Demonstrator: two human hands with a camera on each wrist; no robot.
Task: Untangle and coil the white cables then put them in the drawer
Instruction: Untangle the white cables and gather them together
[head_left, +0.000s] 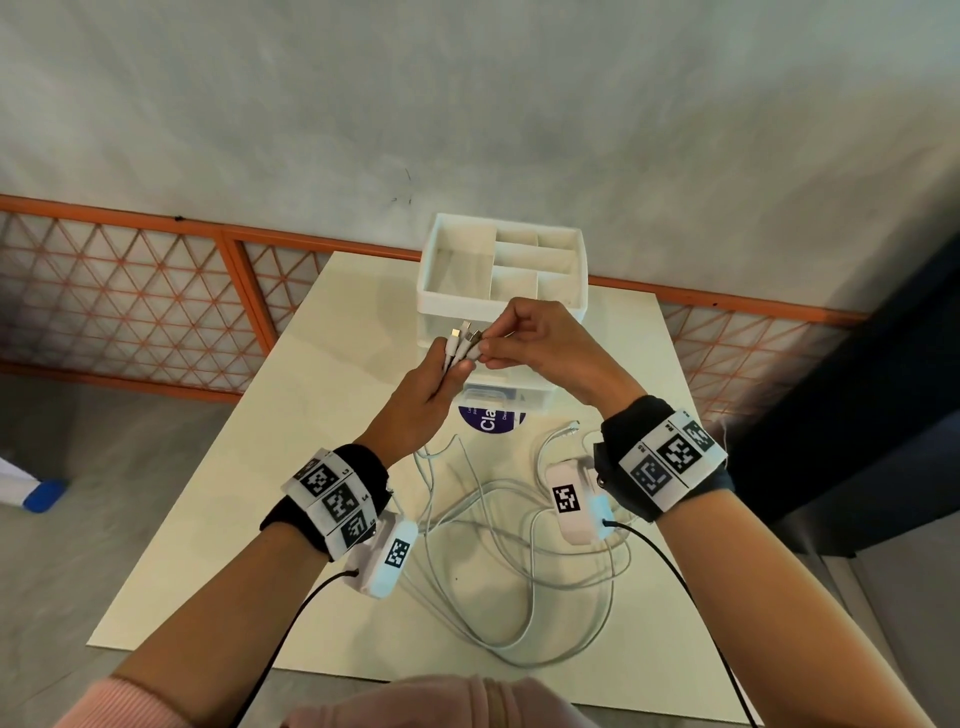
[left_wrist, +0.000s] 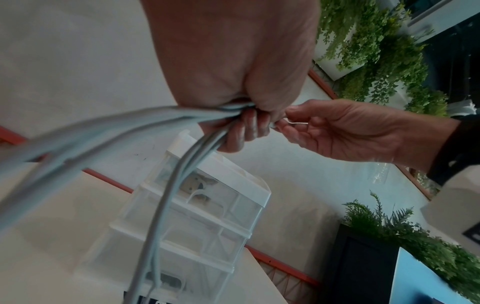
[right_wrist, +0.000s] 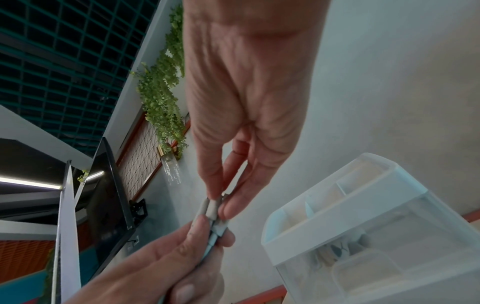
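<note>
Fingers of the left hand (head_left: 415, 400) curl round a bundle of thin white cables (head_left: 498, 551), gripping them just below their plug ends, which stick up side by side above the fist. From the grip the cables hang down and spread in loose, overlapping loops across the pale cream table (head_left: 218, 519), between the two forearms. Just right of the plugs, the right hand (head_left: 545, 343) pinches one white connector (right_wrist: 211, 207) between thumb and fingertips, touching the left hand's fingers. Behind both hands, at the far edge of the table, stands a translucent white plastic drawer unit (head_left: 501, 270) with stacked drawers and an open divided tray on top; its drawers appear closed, and some small items show dimly through the upper front. A purple round label (head_left: 491, 421) lies on the table in front of the unit.
</note>
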